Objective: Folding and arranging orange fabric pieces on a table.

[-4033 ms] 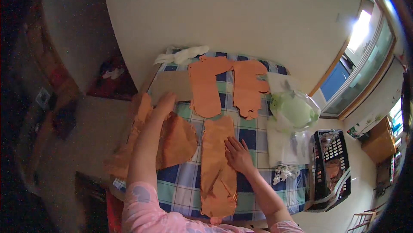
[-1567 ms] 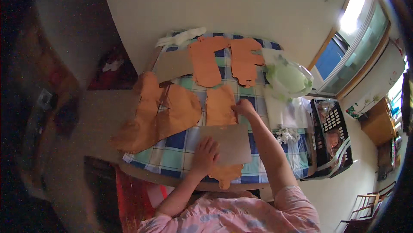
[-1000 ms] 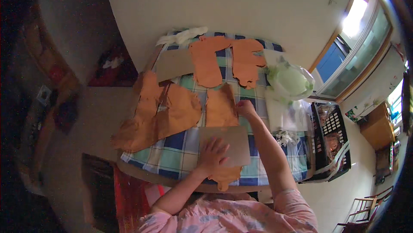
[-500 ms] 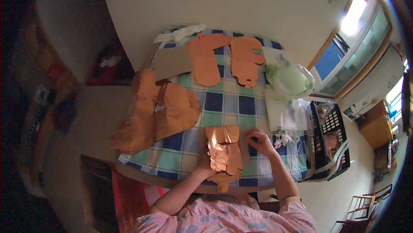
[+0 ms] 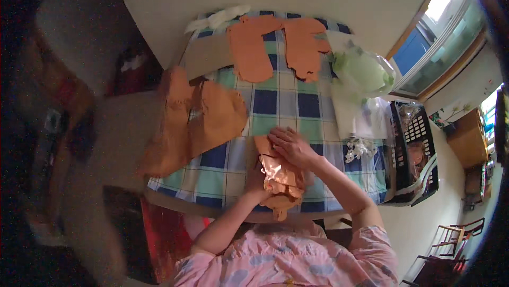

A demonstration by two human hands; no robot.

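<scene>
A shiny copper-orange folded sheet piece (image 5: 281, 173) with scalloped edges lies in front of me at the near side of the table. My left hand (image 5: 259, 183) grips its left edge, the fingers partly hidden by the piece. Across its far right corner lies my right hand (image 5: 291, 148), palm down with the fingers stretched out flat. A matching tab (image 5: 279, 214) sticks out toward me at its near end. Two stacks of flat orange cut-out pieces, a left one (image 5: 250, 51) and a right one (image 5: 306, 48), rest farther back.
A large crumpled brown-orange sheet (image 5: 204, 114) covers the table's left part. On the right are a clear bag with green contents (image 5: 366, 72), a white stringy bundle (image 5: 360, 150) and a black plastic basket (image 5: 413, 144). A checked cloth (image 5: 265, 101) covers the table; white cloth (image 5: 220, 17) lies at the back.
My right hand has moved left from beside the folded piece onto its far corner. The piece is tilted slightly and shifted right in the picture. The whole view has moved a little.
</scene>
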